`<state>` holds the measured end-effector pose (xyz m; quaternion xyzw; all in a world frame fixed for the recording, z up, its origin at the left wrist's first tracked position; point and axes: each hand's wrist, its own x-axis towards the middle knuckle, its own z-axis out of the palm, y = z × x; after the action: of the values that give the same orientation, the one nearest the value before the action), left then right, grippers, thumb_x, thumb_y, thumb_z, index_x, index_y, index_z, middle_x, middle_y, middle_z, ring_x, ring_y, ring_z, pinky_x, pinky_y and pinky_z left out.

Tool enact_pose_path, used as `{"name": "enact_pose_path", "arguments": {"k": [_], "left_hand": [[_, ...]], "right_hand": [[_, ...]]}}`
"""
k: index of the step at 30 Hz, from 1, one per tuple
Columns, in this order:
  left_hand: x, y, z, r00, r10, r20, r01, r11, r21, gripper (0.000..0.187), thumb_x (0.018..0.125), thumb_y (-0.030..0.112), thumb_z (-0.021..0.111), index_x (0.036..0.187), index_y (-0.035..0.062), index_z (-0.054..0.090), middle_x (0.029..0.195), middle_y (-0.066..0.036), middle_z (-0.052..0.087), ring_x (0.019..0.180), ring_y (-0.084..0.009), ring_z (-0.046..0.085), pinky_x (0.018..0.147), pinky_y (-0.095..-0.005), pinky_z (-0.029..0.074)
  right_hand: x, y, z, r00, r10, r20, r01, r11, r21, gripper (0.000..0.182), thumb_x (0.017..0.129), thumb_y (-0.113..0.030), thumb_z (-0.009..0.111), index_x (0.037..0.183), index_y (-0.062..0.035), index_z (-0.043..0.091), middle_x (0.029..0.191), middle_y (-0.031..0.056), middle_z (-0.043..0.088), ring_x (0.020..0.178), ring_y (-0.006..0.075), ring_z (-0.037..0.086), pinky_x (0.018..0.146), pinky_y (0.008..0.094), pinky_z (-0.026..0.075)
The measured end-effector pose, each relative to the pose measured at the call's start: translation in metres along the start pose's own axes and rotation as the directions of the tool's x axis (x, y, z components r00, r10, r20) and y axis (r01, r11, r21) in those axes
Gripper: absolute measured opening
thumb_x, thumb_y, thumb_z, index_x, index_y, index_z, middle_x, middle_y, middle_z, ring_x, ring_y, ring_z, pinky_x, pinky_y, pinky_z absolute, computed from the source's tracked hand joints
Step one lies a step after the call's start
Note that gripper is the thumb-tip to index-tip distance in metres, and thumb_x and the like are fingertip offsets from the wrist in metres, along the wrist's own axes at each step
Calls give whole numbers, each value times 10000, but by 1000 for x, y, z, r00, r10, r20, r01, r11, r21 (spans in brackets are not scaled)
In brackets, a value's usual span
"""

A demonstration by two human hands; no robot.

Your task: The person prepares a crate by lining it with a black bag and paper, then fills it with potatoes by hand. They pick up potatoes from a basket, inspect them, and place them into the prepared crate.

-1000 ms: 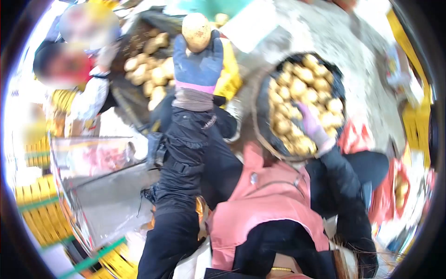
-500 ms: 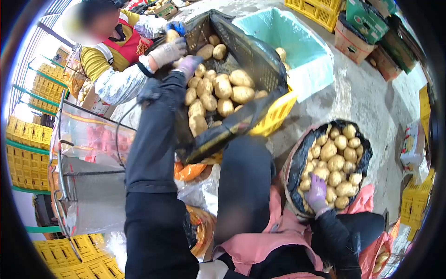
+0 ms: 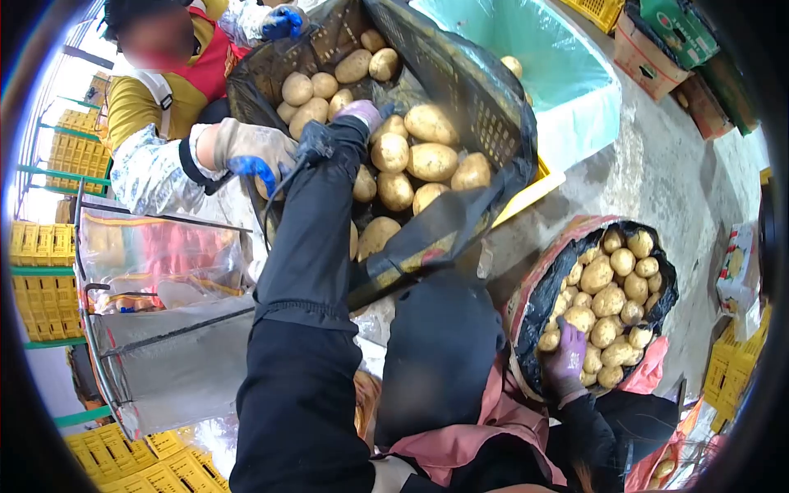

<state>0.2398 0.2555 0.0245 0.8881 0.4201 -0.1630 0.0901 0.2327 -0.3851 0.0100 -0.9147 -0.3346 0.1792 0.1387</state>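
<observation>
My left hand (image 3: 360, 115), in a purple glove, reaches into the black-lined yellow crate (image 3: 460, 90) among the potatoes (image 3: 430, 162); my sleeve and wrist hide most of its fingers. My right hand (image 3: 567, 353), also gloved in purple, rests at the lower left of a round basket (image 3: 526, 287) lined with black plastic and heaped with potatoes (image 3: 608, 301). Its fingers lie against a potato (image 3: 579, 319) near the basket's left side. A co-worker's gloved hand (image 3: 255, 152) is at the crate's left edge, beside my left forearm.
A co-worker (image 3: 164, 90) leans in from the upper left. Behind the crate stands a bin lined with pale green plastic (image 3: 575, 107). Cardboard boxes (image 3: 649, 57) are at the upper right. A mesh-sided frame (image 3: 173, 361) stands left of my arm.
The view has shifted, and the crate looks nearer. My left hand is deeper among the crate's potatoes. The co-worker's hands have parted. My right hand has shifted slightly at the basket's lower left.
</observation>
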Motion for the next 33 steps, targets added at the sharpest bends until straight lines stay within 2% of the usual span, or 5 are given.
{"name": "enact_pose_path", "arguments": {"k": [20,25,27,28,33], "left_hand": [[-41,-80,25,992,-102,75,106,993,-48,795,935,638,393,1432,19,431,1462,-216,443,1375,-328,398,1138,-390,292],[-69,-84,12,932,259,251,-255,966,-49,737,946,628,334,1399,65,482,1411,-161,514,1334,-329,446,1118,-377,313],[-73,-73,14,847,203,491,-445,776,447,675,982,558,347,1401,42,463,1431,-152,491,1353,-279,417,1129,-351,281],[-41,-121,56,919,350,180,-256,879,-402,640,987,537,421,1413,62,466,1416,-126,507,1291,-243,463,1120,-344,305],[-96,-73,21,967,160,198,-74,920,-384,773,935,636,439,1431,44,424,1422,-195,489,1321,-323,460,1110,-381,322]], "right_hand": [[-5,21,14,999,-37,-1,37,998,-51,734,616,-38,663,1324,-89,479,1123,132,558,1023,361,522,865,461,425],[-7,18,12,999,-33,-1,33,999,6,739,607,-29,666,1320,-87,480,1097,146,563,1011,383,525,852,468,430],[-7,18,10,999,-45,-12,45,999,2,729,614,-29,668,1316,-85,481,1095,147,561,1006,377,531,847,468,433],[-8,19,10,999,-43,-19,43,999,-3,724,618,-29,669,1315,-84,481,1094,148,560,1004,374,534,845,467,434],[-10,22,12,997,-66,-34,65,998,-15,675,649,-39,667,1300,-89,496,1093,147,568,1005,367,544,851,466,439]]}}
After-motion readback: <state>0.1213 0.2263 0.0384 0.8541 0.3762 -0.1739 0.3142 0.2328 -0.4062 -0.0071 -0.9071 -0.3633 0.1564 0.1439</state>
